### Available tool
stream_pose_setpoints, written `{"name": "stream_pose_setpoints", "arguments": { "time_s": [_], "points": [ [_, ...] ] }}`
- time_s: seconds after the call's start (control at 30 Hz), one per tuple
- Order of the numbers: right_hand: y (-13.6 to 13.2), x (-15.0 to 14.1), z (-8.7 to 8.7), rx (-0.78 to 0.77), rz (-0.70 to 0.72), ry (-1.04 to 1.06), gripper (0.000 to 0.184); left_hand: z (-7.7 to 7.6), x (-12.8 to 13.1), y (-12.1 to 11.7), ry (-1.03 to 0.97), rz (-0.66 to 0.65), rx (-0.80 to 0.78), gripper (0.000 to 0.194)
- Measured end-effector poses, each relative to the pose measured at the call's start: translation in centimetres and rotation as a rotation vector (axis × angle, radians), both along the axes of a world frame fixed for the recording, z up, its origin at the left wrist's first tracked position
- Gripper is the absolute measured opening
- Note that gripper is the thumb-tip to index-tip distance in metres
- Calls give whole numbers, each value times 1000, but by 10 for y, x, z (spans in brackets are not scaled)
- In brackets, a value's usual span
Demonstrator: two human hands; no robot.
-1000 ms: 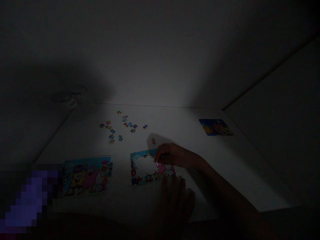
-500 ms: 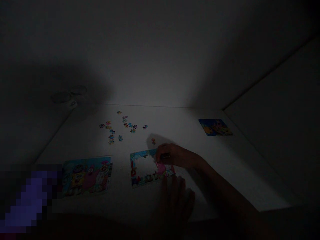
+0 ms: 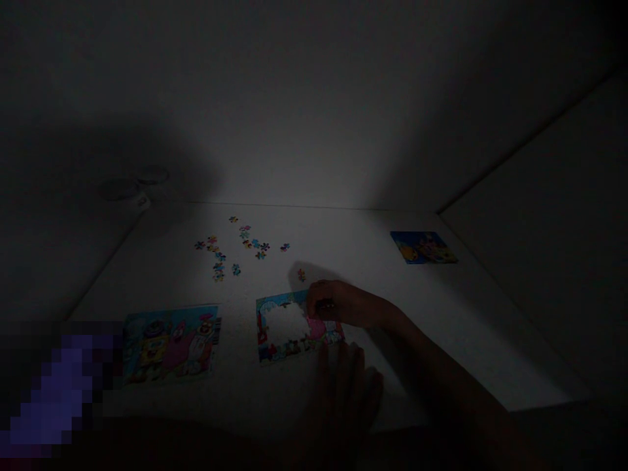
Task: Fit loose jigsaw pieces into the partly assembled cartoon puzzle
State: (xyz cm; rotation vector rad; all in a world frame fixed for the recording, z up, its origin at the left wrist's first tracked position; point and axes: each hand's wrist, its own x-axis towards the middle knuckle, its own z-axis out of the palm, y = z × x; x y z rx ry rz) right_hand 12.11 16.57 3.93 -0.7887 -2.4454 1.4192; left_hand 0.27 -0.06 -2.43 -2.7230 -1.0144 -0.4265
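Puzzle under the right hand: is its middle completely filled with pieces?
No, a bare white gap shows inside the puzzle, just left of the right hand.

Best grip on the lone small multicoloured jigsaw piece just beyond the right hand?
Probably a pinch on opposite knobbed edges of the small multicoloured jigsaw piece, coming from above and the near side. It looks flat on the white table, apart from the other loose pieces, its knobs projecting; the right hand is on that near side.
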Motion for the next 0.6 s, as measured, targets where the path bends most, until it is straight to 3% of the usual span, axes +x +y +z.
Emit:
{"name": "stream_pose_setpoints", "arguments": {
  "time_s": [0.17, 0.6],
  "points": [
    [-1, 0, -3, -9, -20, -20, 13, 9, -4, 4, 0, -35, 6, 45],
    [-1, 1, -3, -27, 0, -5, 13, 6, -2, 3, -32, -16, 8, 42]
  ]
}}
